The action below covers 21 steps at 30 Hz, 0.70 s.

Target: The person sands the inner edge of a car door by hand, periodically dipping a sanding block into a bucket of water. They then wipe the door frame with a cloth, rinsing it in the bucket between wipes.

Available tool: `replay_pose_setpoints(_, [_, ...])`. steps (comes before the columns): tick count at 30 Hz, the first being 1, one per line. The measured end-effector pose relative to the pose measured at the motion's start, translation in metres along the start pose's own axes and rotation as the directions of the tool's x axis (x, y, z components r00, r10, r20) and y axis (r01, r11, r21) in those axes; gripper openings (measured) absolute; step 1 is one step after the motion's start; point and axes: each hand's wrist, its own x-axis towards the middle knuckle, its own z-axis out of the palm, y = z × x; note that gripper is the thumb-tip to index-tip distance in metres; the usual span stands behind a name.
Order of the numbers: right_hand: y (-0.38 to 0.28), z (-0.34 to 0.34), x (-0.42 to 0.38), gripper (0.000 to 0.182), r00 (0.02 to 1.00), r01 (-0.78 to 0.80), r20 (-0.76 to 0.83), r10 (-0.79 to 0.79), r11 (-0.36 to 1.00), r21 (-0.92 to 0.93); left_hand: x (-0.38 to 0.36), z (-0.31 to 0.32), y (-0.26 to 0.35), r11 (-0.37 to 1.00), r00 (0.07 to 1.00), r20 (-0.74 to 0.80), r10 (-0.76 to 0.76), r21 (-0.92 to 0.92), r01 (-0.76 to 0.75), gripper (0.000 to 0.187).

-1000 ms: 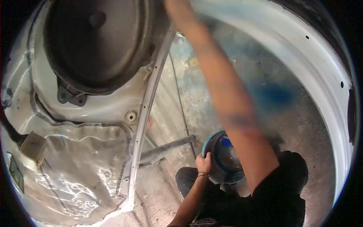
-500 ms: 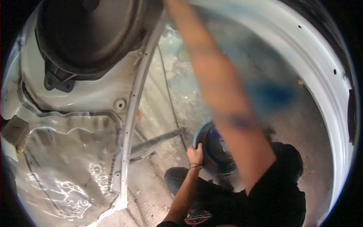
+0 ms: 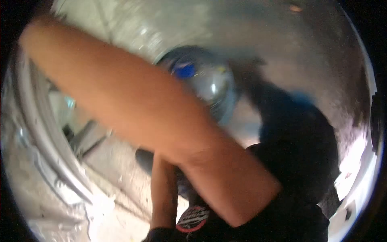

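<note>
My right forearm reaches across the view to the upper left, blurred by motion. The right hand is past the dark left edge and does not show. My left forearm rises from the bottom, and its hand is hidden behind the right arm. Beyond the right arm, on the floor, is a round dark bucket with a blue item and something shiny and clear inside. Whether my left hand touches the bucket cannot be seen.
A pale metal door panel with a curved edge runs down the left side. White bodywork shows at the lower right. Dark bars lie on the stained concrete floor. My black-clothed legs are below.
The view has swung, with the door panel now farther left and the bucket higher in the frame. My right arm now crosses toward the left, and my left hand has become hidden.
</note>
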Motion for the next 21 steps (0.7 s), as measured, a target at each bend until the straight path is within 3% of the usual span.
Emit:
replay_pose_setpoints(4, [-0.039,-0.088,-0.088,0.049,1.000,0.013,0.003,-0.013,0.999,-0.042,0.001,0.008,-0.016,0.998,0.999,-0.048,0.011,0.067,-0.008,0.028])
replay_pose_setpoints(5, [-0.040,-0.094,-0.098,0.049,1.000,-0.007,0.015,0.008,0.998,-0.061,0.001,0.015,-0.033,0.994,0.995,-0.017,-0.099,-0.048,0.098,0.030])
replay_pose_setpoints(6, [-0.039,-0.098,-0.102,0.049,0.999,-0.031,0.032,0.033,0.996,-0.081,-0.002,0.005,-0.014,0.980,0.981,-0.008,-0.192,0.056,0.193,0.031])
replay_pose_setpoints(7, [-0.036,-0.096,-0.103,0.048,0.996,-0.050,0.063,0.056,0.994,-0.095,-0.005,0.012,-0.016,0.987,0.991,-0.073,-0.109,0.113,0.117,0.029])
replay_pose_setpoints(8, [-0.023,-0.095,-0.093,0.048,0.991,-0.079,0.095,0.090,0.990,-0.117,-0.009,-0.002,-0.008,0.975,0.985,0.037,-0.169,0.153,0.162,0.031])
replay_pose_setpoints(10, [0.021,-0.084,-0.064,0.048,0.970,-0.159,0.164,0.181,0.977,-0.139,-0.012,0.012,0.001,0.976,0.985,0.022,-0.170,0.138,0.166,0.049])
replay_pose_setpoints(11, [0.045,-0.068,-0.058,0.048,0.948,-0.214,0.209,0.240,0.967,-0.141,-0.011,0.010,0.006,0.952,0.955,-0.095,-0.283,0.091,0.291,0.042])
replay_pose_setpoints(14, [0.075,-0.043,-0.067,0.047,0.912,-0.278,0.260,0.317,0.944,-0.176,-0.004,0.013,-0.014,0.955,0.966,-0.164,-0.201,0.186,0.231,0.041])
replay_pose_setpoints(15, [0.074,-0.040,-0.059,0.047,0.914,-0.273,0.257,0.314,0.944,-0.184,-0.005,0.007,-0.018,0.945,0.956,-0.151,-0.252,0.174,0.277,0.041])
replay_pose_setpoints(18, [0.023,-0.051,-0.077,0.047,0.948,-0.236,0.186,0.257,0.963,-0.132,-0.002,0.018,-0.021,0.956,0.959,-0.094,-0.266,0.097,0.275,0.043])
replay_pose_setpoints(21, [-0.038,-0.046,-0.172,0.047,0.967,-0.197,0.153,0.203,0.979,-0.054,-0.001,0.034,-0.043,0.938,0.969,-0.009,-0.248,0.248,0.242,0.046])
